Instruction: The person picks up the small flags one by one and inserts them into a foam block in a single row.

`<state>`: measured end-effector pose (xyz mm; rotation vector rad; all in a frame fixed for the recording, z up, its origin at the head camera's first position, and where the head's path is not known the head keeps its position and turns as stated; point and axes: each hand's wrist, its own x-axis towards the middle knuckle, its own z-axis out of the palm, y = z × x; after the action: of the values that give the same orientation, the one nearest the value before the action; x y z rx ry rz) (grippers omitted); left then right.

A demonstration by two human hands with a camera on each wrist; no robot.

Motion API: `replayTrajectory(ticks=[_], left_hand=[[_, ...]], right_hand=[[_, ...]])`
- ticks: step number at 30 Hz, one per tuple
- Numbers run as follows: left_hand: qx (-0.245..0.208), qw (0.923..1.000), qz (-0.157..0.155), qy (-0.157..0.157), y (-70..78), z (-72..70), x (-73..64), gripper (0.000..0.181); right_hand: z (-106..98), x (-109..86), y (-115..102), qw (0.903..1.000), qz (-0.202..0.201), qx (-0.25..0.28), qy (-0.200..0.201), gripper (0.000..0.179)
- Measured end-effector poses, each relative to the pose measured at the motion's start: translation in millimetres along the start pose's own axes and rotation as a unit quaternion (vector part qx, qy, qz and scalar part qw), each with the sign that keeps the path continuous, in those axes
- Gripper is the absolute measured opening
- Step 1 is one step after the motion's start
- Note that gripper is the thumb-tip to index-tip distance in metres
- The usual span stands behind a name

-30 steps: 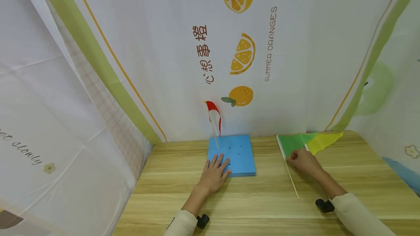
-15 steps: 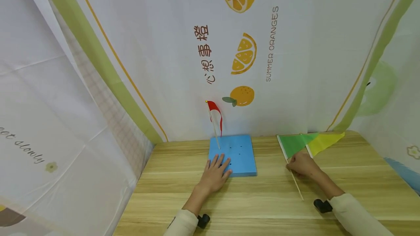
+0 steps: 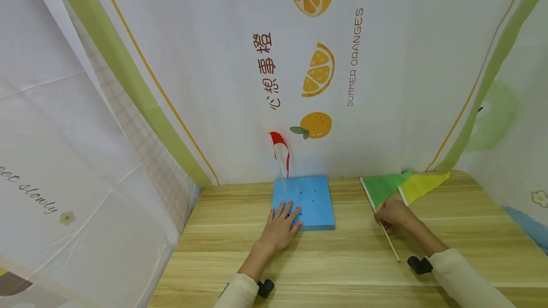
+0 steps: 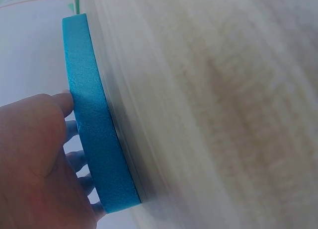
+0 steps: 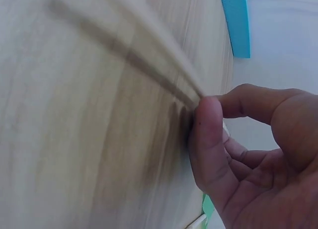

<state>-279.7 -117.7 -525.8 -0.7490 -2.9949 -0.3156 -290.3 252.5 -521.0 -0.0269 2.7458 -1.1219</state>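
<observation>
My left hand (image 3: 279,228) rests with spread, straight fingers on a blue foam block (image 3: 317,213) that has several small holes in its top. A red and white pennant flag (image 3: 279,140) stands tilted in the block's far left part, its thin stick in the foam. On the right, my right hand (image 3: 395,213) pinches the wooden stick of a green pennant flag (image 3: 383,188) between thumb and fingers. In the right wrist view the stick (image 5: 164,38) slants over the table with its shadow below. A yellow pennant flag (image 3: 424,187) lies just beyond the hand, its stick partly hidden.
The wooden table (image 3: 351,270) meets a white curtain (image 3: 214,84) printed with oranges at its far edge. More curtain hangs at both sides. A dark wrist camera mount (image 3: 419,265) sits by the right sleeve, another mount (image 3: 265,289) by the left.
My right hand has taken hold of the green flag's stick, whose near end has swung slightly right. The green flag's tip has drawn left off the yellow flag. The left hand stays put.
</observation>
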Motion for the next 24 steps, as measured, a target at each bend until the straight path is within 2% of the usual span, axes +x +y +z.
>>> replayTrajectory(ticks=[11,20,24], left_hand=[[0.004,1.0000,0.005,0.001,-1.3,0.4,0.3,0.056],[-0.001,1.0000,0.004,0.000,-0.9,-0.1,0.6,0.056],[0.003,1.0000,0.003,-0.001,-1.2,0.5,0.6,0.056]], right_hand=[[-3,0.0,-5,0.9995,-0.006,0.024,-0.019,0.024],[-7,0.6,-13,0.9996,-0.019,0.022,0.002,0.022],[-9,-1.0,-17,0.9983,-0.033,0.048,0.004,0.021]])
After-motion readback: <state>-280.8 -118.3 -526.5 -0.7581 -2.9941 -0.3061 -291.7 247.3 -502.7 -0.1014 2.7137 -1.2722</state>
